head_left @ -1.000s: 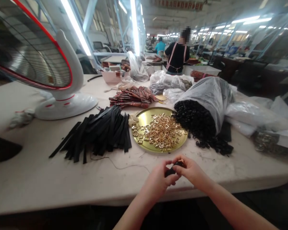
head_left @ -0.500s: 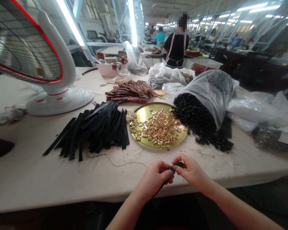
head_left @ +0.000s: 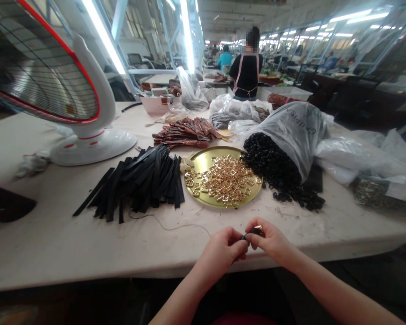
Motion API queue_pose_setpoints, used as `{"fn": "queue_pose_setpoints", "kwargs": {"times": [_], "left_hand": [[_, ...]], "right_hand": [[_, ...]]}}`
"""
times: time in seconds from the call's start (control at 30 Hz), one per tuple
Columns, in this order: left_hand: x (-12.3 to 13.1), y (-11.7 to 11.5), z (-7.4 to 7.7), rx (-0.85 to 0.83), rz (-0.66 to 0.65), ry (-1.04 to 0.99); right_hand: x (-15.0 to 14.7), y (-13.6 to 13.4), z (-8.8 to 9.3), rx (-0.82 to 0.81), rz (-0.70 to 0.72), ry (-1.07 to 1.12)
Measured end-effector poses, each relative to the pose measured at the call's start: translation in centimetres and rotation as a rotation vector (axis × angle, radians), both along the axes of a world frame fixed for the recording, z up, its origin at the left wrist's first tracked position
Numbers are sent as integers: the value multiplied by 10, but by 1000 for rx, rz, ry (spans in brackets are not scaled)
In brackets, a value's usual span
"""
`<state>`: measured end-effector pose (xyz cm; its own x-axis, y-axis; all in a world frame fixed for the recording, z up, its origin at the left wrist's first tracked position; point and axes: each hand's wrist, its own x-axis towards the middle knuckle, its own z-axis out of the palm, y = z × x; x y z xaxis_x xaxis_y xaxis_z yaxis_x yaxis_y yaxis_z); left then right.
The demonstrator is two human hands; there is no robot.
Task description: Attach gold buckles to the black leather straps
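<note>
In the head view, the round gold tray point(head_left: 203, 157) sits at the centre of the frame with a heap of gold buckles point(head_left: 227, 180), thickest in the middle and right, a looser group at its left edge. Just right of it, a translucent bag point(head_left: 296, 135) lies on its side, its mouth toward the lower left, and small black pieces point(head_left: 270, 158) fill that mouth and spill onto the table point(head_left: 88, 253). At the right edge, a clear bag point(head_left: 370, 192) contains small metal-looking parts, too blurred to name. Above the tray, another clear bag point(head_left: 232, 106) has greyish contents, hard to make out. In the upper left-centre, a pale box point(head_left: 152, 106) holds brown pieces and other small items. Left of the tray lies a pile of black straps point(head_left: 142, 180); above it, a bundle of reddish-brown strips point(head_left: 187, 133). At the lower centre, below the tray, a black strip point(head_left: 251, 233) runs between the two hands, near the table's front edge. The left hand point(head_left: 221, 248) pinches it between thumb and curled fingers; the right hand point(head_left: 270, 239) grips its other end, thumb beneath and index finger above. A gold buckle point(head_left: 259, 229) shows at the right fingers, beside the strip, partly covered.
</note>
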<state>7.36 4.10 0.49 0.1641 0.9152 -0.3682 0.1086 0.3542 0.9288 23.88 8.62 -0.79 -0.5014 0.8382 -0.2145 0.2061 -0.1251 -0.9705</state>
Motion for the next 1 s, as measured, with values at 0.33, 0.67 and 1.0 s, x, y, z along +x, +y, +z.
{"fn": "queue_pose_setpoints", "kwargs": {"times": [0.33, 0.67, 1.0], "left_hand": [[-6, 2, 7, -118, 13, -315], [-13, -2, -1, 82, 76, -259], [-33, 5, 13, 120, -303, 251]], "right_hand": [[-5, -7, -2, -373, -86, 396], [-12, -6, -5, -380, -242, 433], [-16, -6, 6, -140, -68, 95]]}}
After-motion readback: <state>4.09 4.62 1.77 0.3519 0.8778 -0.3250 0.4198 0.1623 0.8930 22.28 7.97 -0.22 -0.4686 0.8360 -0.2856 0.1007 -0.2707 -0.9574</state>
